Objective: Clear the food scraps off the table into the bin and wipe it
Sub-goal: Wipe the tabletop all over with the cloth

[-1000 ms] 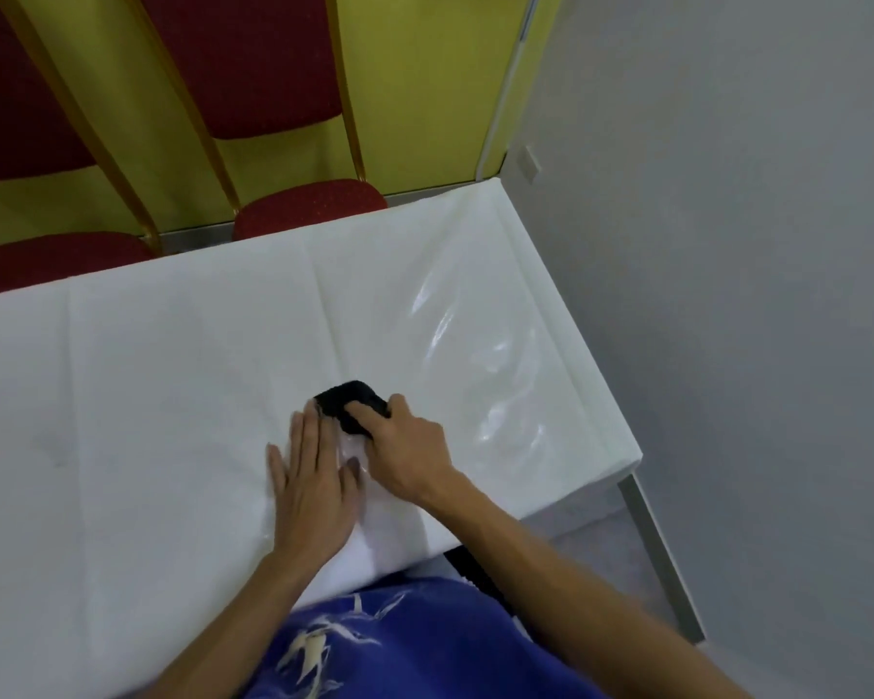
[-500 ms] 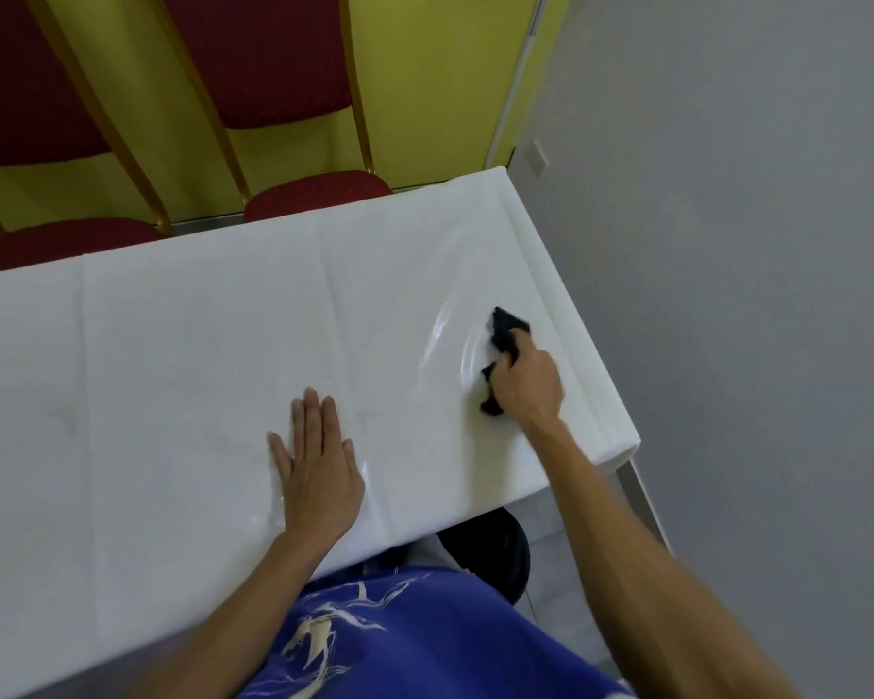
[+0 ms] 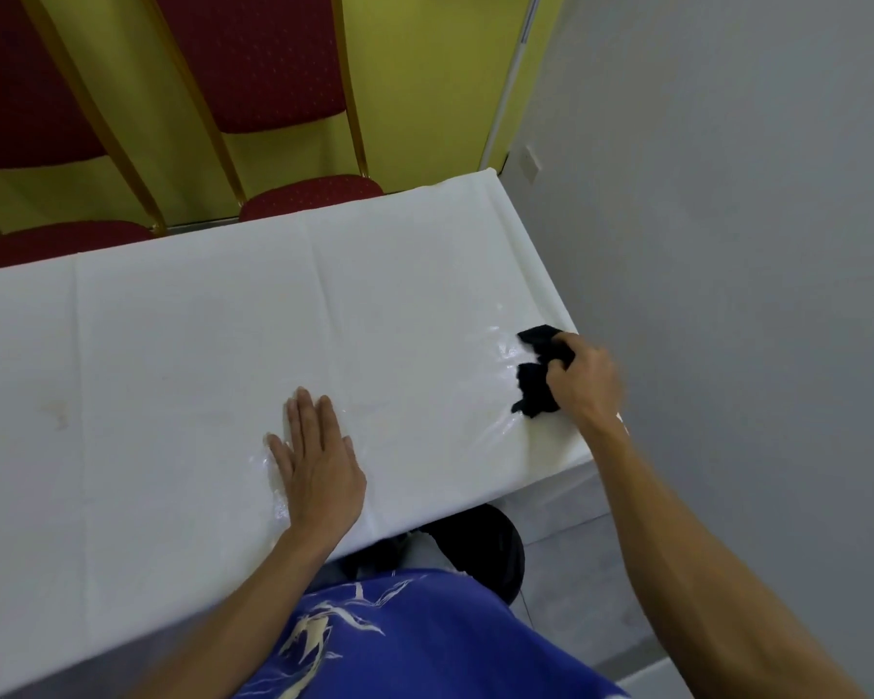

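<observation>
A white plastic-covered table (image 3: 182, 345) fills the middle of the head view. My right hand (image 3: 584, 383) grips a crumpled black cloth (image 3: 538, 380) at the table's right end, close to the edge, with wet shine on the cover beside it. My left hand (image 3: 319, 466) lies flat, fingers straight, pressing the cover near the front edge. A faint brownish stain (image 3: 59, 413) shows on the left part. No bin and no scraps are in view.
Two red chairs (image 3: 314, 194) with gold frames stand behind the far edge of the table, against a yellow wall. A grey wall (image 3: 727, 244) runs close along the table's right end. A dark object (image 3: 485, 547) sits on the floor under the front edge.
My right hand has swept the black cloth from beside my left hand across to the table's right end. My left hand has stayed flat in place.
</observation>
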A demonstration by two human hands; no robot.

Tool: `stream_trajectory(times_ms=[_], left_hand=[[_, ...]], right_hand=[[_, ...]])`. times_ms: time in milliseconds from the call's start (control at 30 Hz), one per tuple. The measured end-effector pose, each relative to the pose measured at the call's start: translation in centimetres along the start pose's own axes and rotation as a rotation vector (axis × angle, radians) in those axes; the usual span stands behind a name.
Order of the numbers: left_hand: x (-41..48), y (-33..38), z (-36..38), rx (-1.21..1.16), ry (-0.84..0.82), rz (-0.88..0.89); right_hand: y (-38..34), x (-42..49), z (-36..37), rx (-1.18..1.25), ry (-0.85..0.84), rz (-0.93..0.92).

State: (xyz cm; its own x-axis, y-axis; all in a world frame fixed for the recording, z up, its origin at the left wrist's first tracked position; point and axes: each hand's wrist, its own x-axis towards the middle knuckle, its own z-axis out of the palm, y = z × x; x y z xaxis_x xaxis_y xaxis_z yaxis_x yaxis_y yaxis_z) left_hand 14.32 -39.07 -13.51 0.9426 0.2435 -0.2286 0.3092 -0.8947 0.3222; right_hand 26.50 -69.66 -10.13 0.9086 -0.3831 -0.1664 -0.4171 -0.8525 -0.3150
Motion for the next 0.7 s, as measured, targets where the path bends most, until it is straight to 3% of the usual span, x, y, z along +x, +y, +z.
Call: stream_trajectory(times_ms=[167,333,433,700], left_hand=[[-1.3,0.3,1.2,0.018,-0.006,0.057],[-1.5,-0.5,1.6,0.059,-0.01,0.113],[-1.6,-0.8,1.7,0.08,0.01,0.132],[-1.5,-0.8,1.3,0.091,-0.006,0.114]], right_hand=[[-4.9,-6.2,3.0,0.151,-0.085,0.038],[-10.4,-17.2,6.2,0.148,-0.367,-0.388],[-9.2,-17.9,5.2,0.013,-0.378,-0.543],[3.6,-5.4,-1.6,-0.109,-0.106,-0.099]])
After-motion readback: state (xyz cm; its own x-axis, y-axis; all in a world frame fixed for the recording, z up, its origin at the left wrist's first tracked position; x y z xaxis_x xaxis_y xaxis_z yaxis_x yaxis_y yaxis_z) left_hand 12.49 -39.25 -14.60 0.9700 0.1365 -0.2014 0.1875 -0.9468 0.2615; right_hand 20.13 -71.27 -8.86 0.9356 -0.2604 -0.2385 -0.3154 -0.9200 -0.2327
